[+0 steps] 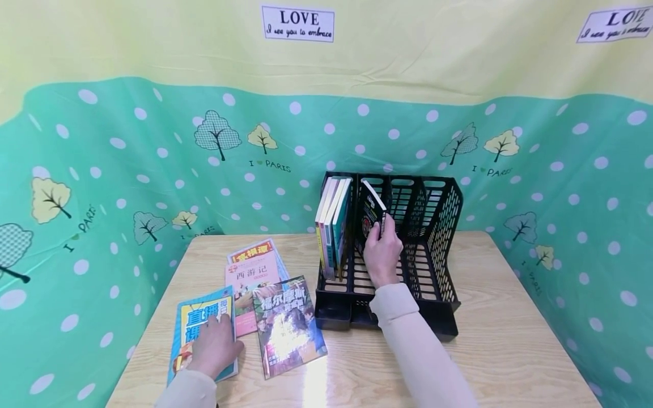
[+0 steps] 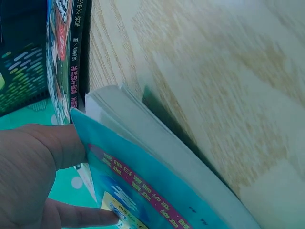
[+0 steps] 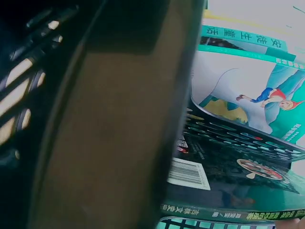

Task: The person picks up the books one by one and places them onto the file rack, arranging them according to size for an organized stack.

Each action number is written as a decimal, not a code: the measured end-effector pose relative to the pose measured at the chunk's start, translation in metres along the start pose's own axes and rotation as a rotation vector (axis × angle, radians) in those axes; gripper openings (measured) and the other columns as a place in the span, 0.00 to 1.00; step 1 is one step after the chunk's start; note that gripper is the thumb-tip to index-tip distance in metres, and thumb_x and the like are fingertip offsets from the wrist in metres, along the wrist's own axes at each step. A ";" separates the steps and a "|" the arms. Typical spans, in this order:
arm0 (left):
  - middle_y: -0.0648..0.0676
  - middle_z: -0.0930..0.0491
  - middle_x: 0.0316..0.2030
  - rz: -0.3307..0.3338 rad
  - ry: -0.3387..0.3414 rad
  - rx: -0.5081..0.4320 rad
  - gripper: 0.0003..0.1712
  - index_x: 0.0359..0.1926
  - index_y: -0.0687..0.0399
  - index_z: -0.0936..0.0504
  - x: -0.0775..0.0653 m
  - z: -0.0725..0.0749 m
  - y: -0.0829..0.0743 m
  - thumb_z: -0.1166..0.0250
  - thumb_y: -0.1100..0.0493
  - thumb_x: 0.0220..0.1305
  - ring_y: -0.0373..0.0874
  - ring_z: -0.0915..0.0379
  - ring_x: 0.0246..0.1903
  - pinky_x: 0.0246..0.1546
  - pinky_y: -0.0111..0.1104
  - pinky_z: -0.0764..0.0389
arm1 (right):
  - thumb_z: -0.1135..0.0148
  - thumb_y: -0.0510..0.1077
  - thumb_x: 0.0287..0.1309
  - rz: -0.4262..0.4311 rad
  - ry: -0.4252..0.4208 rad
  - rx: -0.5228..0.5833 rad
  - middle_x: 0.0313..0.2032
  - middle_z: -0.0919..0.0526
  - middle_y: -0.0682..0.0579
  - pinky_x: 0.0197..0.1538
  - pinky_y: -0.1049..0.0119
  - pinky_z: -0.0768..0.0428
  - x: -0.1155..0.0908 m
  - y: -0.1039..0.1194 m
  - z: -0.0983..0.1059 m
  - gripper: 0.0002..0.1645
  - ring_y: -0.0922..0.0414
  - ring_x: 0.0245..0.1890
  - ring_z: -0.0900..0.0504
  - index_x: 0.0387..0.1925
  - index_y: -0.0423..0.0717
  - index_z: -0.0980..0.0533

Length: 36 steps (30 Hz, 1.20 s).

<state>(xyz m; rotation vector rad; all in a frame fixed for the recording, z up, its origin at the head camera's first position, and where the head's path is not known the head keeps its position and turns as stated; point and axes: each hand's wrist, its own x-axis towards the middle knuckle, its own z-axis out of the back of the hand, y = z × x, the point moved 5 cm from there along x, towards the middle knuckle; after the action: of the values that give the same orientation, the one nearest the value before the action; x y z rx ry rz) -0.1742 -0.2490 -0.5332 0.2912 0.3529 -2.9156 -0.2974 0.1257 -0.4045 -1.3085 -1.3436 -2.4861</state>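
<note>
One R hand (image 1: pixel 384 252): fingers curled, thumb on one side; we find it gripping black bk (image 1: pixel 368 218) at the near edge. Only a fingertip shows in R wrist view, lower R corner.
L hand (image 1: pixel 214 343): thumb at R edge of blue bk (image 1: pixel 204 314), fingers on cover. Per L wrist view, thumb tip goes behind cover corner; we record a pinch.
Blue bk cond.: pages slightly fanned at the near corner; lies front L on wood table (image 1: pixel 510 317).
Black bk pos.: approx. upright in 2nd slot from L of black rack (image 1: pixel 433 326); barcode visible in R wrist view. Whether its foot meets the slot floor, we can't tell.
1st slot: we note several upright bks (image 1: pixel 333 226), green cover on R side.
Loose bks: glossy bk (image 1: pixel 287 324) w/ strong glare, btwn blue bk & rack, overlapping pink bk (image 1: pixel 245 283); red-titled bk (image 1: pixel 257 249) partly under pink bk, at back.
Sleeves: pale, both arms; R sleeve (image 1: pixel 423 351) reaches across rack's front.
Bkgd: dotted cloth (image 1: pixel 306 136), green below, yellow above, w/ printed trees & "LOVE" labels (image 1: pixel 298 24).
R wrist view, centre: large brown blur; we can't ID it.
</note>
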 end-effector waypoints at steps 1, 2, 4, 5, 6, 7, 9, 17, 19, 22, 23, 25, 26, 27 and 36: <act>0.78 0.34 0.50 0.000 0.000 0.002 0.45 0.59 0.76 0.35 0.000 0.000 0.000 0.28 0.52 0.47 0.73 0.36 0.50 0.42 0.65 0.28 | 0.47 0.35 0.66 -0.001 -0.005 0.003 0.43 0.18 0.38 0.39 0.51 0.16 -0.001 0.001 0.001 0.16 0.44 0.40 0.16 0.55 0.39 0.30; 0.77 0.34 0.50 -0.001 0.000 0.004 0.44 0.58 0.76 0.34 0.000 0.000 0.001 0.28 0.52 0.47 0.72 0.35 0.49 0.42 0.65 0.27 | 0.47 0.35 0.66 -0.003 -0.006 0.005 0.43 0.18 0.38 0.39 0.51 0.16 -0.003 0.001 0.001 0.16 0.43 0.40 0.16 0.55 0.39 0.30; 0.76 0.33 0.49 -0.008 -0.004 0.011 0.43 0.57 0.76 0.34 0.000 0.000 0.001 0.28 0.52 0.47 0.71 0.34 0.48 0.42 0.64 0.27 | 0.48 0.36 0.67 -0.016 -0.013 0.005 0.43 0.18 0.38 0.41 0.50 0.17 -0.005 0.000 0.001 0.16 0.43 0.41 0.16 0.55 0.38 0.30; 0.76 0.32 0.48 -0.011 -0.004 0.014 0.43 0.57 0.76 0.33 0.000 0.000 0.001 0.28 0.52 0.47 0.70 0.33 0.47 0.42 0.63 0.26 | 0.48 0.36 0.67 -0.026 -0.017 0.011 0.44 0.18 0.38 0.41 0.49 0.17 -0.006 0.000 0.001 0.16 0.43 0.42 0.17 0.55 0.38 0.30; 0.75 0.32 0.47 -0.015 -0.006 0.017 0.43 0.56 0.76 0.33 0.000 0.000 0.001 0.28 0.52 0.46 0.69 0.33 0.47 0.42 0.63 0.26 | 0.48 0.36 0.67 -0.037 -0.019 0.018 0.44 0.18 0.38 0.42 0.49 0.17 -0.007 -0.001 0.000 0.16 0.43 0.43 0.17 0.55 0.39 0.30; 0.75 0.31 0.47 -0.019 -0.008 0.020 0.43 0.56 0.76 0.33 0.001 0.000 0.001 0.28 0.52 0.46 0.69 0.32 0.46 0.42 0.62 0.26 | 0.48 0.36 0.67 -0.046 -0.019 0.023 0.45 0.18 0.38 0.43 0.50 0.17 -0.007 -0.002 -0.002 0.17 0.43 0.43 0.17 0.56 0.39 0.30; 0.74 0.31 0.46 -0.023 -0.015 0.027 0.42 0.55 0.77 0.32 0.001 0.000 0.001 0.28 0.52 0.46 0.68 0.31 0.45 0.41 0.61 0.25 | 0.49 0.37 0.68 -0.060 -0.012 0.023 0.44 0.18 0.40 0.42 0.51 0.17 -0.008 -0.005 -0.006 0.17 0.44 0.42 0.16 0.57 0.40 0.31; 0.75 0.31 0.46 -0.041 -0.034 0.035 0.43 0.56 0.77 0.32 0.003 -0.002 0.001 0.27 0.51 0.45 0.70 0.31 0.46 0.40 0.61 0.25 | 0.49 0.38 0.69 -0.101 -0.043 0.029 0.43 0.18 0.40 0.39 0.52 0.17 -0.018 -0.015 -0.023 0.18 0.46 0.40 0.17 0.58 0.40 0.32; 0.75 0.31 0.45 -0.039 -0.037 0.039 0.43 0.56 0.77 0.32 0.004 -0.003 0.001 0.27 0.51 0.45 0.69 0.31 0.45 0.40 0.61 0.25 | 0.49 0.38 0.69 -0.093 -0.052 0.034 0.43 0.18 0.40 0.40 0.51 0.18 -0.022 -0.017 -0.026 0.17 0.45 0.41 0.17 0.57 0.39 0.32; 0.74 0.30 0.44 -0.047 -0.042 0.051 0.42 0.55 0.76 0.31 0.004 -0.004 0.002 0.27 0.51 0.45 0.68 0.31 0.44 0.39 0.61 0.24 | 0.50 0.38 0.69 -0.062 -0.063 0.039 0.42 0.19 0.40 0.41 0.49 0.19 -0.025 -0.018 -0.031 0.17 0.44 0.41 0.18 0.57 0.39 0.31; 0.74 0.30 0.43 -0.053 -0.043 0.055 0.42 0.54 0.76 0.31 0.004 -0.004 0.002 0.27 0.51 0.45 0.68 0.30 0.43 0.38 0.60 0.23 | 0.50 0.38 0.69 -0.055 -0.068 0.035 0.41 0.19 0.40 0.40 0.48 0.19 -0.027 -0.019 -0.032 0.17 0.44 0.41 0.18 0.57 0.39 0.31; 0.73 0.29 0.42 -0.061 -0.048 0.062 0.42 0.54 0.76 0.30 0.003 -0.004 0.002 0.27 0.50 0.44 0.68 0.30 0.42 0.37 0.60 0.23 | 0.49 0.37 0.69 -0.040 -0.080 0.044 0.40 0.19 0.40 0.38 0.48 0.19 -0.029 -0.021 -0.033 0.16 0.44 0.39 0.17 0.56 0.39 0.31; 0.73 0.29 0.42 -0.063 -0.052 0.064 0.42 0.53 0.76 0.30 0.003 -0.005 0.002 0.27 0.50 0.44 0.67 0.30 0.42 0.36 0.60 0.23 | 0.49 0.37 0.68 -0.034 -0.083 0.046 0.40 0.18 0.40 0.36 0.48 0.19 -0.030 -0.021 -0.034 0.16 0.44 0.37 0.17 0.56 0.39 0.31; 0.73 0.30 0.42 -0.064 -0.056 0.064 0.42 0.53 0.77 0.30 0.003 -0.004 0.002 0.27 0.50 0.44 0.67 0.30 0.42 0.36 0.60 0.23 | 0.49 0.36 0.68 -0.028 -0.082 0.053 0.39 0.18 0.40 0.35 0.49 0.20 -0.031 -0.022 -0.035 0.16 0.44 0.36 0.18 0.55 0.39 0.31; 0.73 0.30 0.42 -0.051 -0.056 0.058 0.42 0.54 0.77 0.31 0.003 -0.004 0.003 0.27 0.51 0.44 0.66 0.30 0.42 0.36 0.59 0.22 | 0.50 0.37 0.69 -0.094 0.054 0.063 0.43 0.18 0.40 0.32 0.53 0.22 -0.036 -0.025 -0.046 0.14 0.47 0.32 0.20 0.54 0.43 0.32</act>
<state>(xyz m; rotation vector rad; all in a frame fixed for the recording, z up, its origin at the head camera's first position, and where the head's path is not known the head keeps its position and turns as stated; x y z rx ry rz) -0.1755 -0.2515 -0.5379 0.2113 0.2710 -2.9816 -0.3136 0.0970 -0.4588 -1.1840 -1.4916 -2.4958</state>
